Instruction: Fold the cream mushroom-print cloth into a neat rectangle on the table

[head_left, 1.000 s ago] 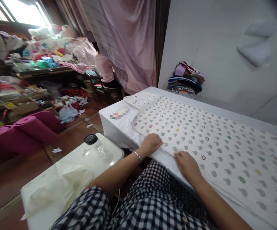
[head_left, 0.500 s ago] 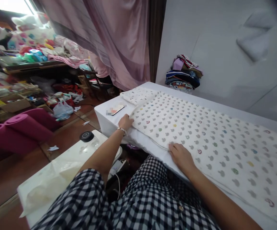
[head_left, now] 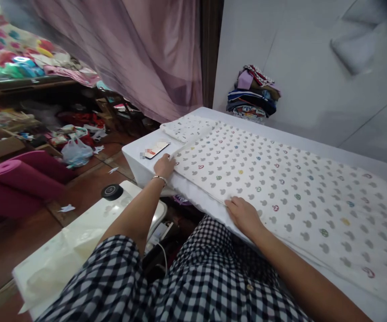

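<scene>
The left grip [head_left: 164,166] is clamped on the near-left corner of the patterned cloth [head_left: 260,179], its fingers curled in and drawn together on the edge. The right grip [head_left: 242,214] rests farther along the same near edge, its fingers bent and close together; I cannot tell whether cloth is pinched between them.

A second ago the left grip sat partway along this edge, near the right grip, and the corner beyond it was loosely rounded. Now it has moved out to the corner, well apart from the right grip, and the edge between them runs straighter.

The cloth lies flat on the white tabletop [head_left: 132,150], stretching away beyond both grips. Its long axis follows the near edge, from the left grip past the right grip and on to the right. Its short end runs from the left grip away from the person, toward the smaller printed cloth [head_left: 185,127]. Just beyond the left grip lies a phone [head_left: 159,149], partly pixelated. On the near side of the left grip stands a black-lidded jar [head_left: 112,191].
</scene>
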Motion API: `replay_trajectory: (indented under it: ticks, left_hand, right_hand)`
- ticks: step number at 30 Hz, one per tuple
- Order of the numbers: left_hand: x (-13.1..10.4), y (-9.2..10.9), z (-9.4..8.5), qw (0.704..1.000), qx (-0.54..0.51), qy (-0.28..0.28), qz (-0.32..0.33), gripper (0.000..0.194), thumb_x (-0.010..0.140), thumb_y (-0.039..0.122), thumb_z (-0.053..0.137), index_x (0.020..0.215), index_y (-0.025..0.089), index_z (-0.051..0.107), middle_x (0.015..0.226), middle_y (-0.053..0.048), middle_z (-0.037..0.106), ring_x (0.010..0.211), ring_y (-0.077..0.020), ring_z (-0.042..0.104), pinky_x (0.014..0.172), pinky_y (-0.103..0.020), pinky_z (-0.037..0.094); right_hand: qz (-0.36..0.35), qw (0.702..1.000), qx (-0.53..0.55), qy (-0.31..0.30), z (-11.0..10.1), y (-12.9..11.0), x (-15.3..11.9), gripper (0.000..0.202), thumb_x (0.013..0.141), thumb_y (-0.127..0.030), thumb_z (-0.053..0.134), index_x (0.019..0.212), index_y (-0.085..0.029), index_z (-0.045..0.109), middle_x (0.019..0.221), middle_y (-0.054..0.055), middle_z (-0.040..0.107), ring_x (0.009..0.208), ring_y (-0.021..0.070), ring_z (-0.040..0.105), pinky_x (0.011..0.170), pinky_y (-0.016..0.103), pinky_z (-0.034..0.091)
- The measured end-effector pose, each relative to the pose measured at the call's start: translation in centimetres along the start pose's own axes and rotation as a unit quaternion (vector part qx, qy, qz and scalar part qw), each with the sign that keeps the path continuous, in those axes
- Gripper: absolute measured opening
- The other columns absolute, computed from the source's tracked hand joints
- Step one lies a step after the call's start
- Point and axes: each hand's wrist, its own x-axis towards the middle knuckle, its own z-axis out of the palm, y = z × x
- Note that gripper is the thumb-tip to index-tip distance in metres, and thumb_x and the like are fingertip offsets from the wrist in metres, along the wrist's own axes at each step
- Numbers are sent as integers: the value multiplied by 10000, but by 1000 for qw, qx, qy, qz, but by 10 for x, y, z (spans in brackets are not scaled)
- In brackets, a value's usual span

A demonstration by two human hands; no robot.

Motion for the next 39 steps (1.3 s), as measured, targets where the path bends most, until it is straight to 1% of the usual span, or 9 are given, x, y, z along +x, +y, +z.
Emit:
replay_trajectory:
  ticks: [7,11,14,18,21,24,28,34,39]
  left_hand:
    - [0,-2,2,999,8,31,2,348,901,418,363,1133,231,542,1062,-110,659,1013,-274,594,803,-361,438]
    - [4,-2,3,999,25,26,11,361,864,411,444,1145,210,548,1086,-126,643,1021,-293,586,821,-389,448]
    - [-3,4,-1,996,16,74,54,437,833,414,513,1203,182,525,1200,-147,582,1126,-310,522,899,-415,431]
    - [-43,27,3,966,-16,98,238,378,877,388,461,1188,187,537,1212,-119,575,1169,-272,489,1003,-414,378]
    - [-90,48,19,899,-76,-9,431,305,887,384,452,1097,210,586,1128,-83,620,1112,-221,529,1001,-369,398]
    - [-126,59,37,827,-107,-81,546,275,900,368,421,1029,218,611,1050,-80,641,1026,-206,565,943,-366,444]
    - [-134,62,51,798,-100,-67,591,250,894,354,412,912,239,634,969,-81,656,933,-233,591,872,-417,474]
    - [-134,73,54,789,-123,-30,601,226,877,371,419,821,275,616,898,-49,648,859,-245,597,793,-430,498]
    - [-183,117,59,739,-124,-130,650,230,894,334,420,877,260,638,925,-50,653,898,-221,578,809,-397,473]
  right_hand:
    - [-2,1000,-3,-6,1,-12,23,223,924,-170,417,1048,-183,601,983,78,581,864,194,513,681,276,363]
    - [-9,1000,1,20,7,-14,23,250,906,-142,434,1090,-196,595,960,80,578,844,197,502,668,279,354]
    - [-11,999,20,43,12,-11,22,276,912,-157,427,1120,-228,594,914,72,567,803,201,492,643,288,343]
    - [-14,997,51,57,18,-10,27,269,936,-225,430,1150,-253,591,902,67,561,805,203,485,659,296,344]
    - [-13,997,52,63,17,-11,30,276,960,-282,402,1164,-242,583,932,70,565,822,204,481,677,306,348]
    - [-9,997,40,70,12,-11,24,262,967,-277,388,1119,-203,587,951,70,571,864,208,477,694,312,355]
    - [-29,997,40,60,2,4,-12,199,937,-231,435,1054,-184,589,1020,60,587,933,199,469,773,315,372]
    - [61,991,76,92,-4,45,-120,296,907,-172,414,1151,-166,581,1144,84,597,1020,192,488,868,321,397]
    - [200,969,25,143,-8,74,-194,296,874,-129,430,1067,-173,650,1075,104,633,986,204,536,852,346,431]
